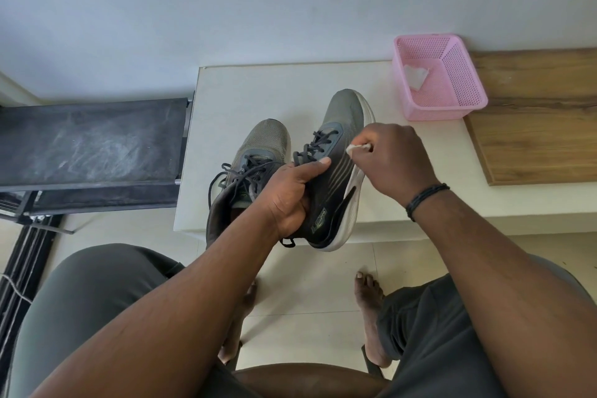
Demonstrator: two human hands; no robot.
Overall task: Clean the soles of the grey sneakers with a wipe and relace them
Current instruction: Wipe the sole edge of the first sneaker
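Nearest: left hand [292, 195] gripping the right-side grey sneaker [336, 171] at collar and tongue, thumb laid across the dark laces [315, 147]; sneaker tilted, heel overhanging the tabletop [245, 87] edge. Right hand [392, 158] pinching a small crumpled white wipe [357, 148], pressed beside the white foam midsole [353, 194].

Likely risks: heel slipping off the edge under wiping pressure, given the one-handed grip; thin wipe tearing or balling on textured rubber; thumb snagging the loose laces.

Beyond: second grey sneaker [258, 152] upright on the pale smooth tabletop, knit mesh toe, laces slack. Farthest: pink perforated plastic basket [465, 81], rectangular, holding a crumpled used wipe [415, 76].
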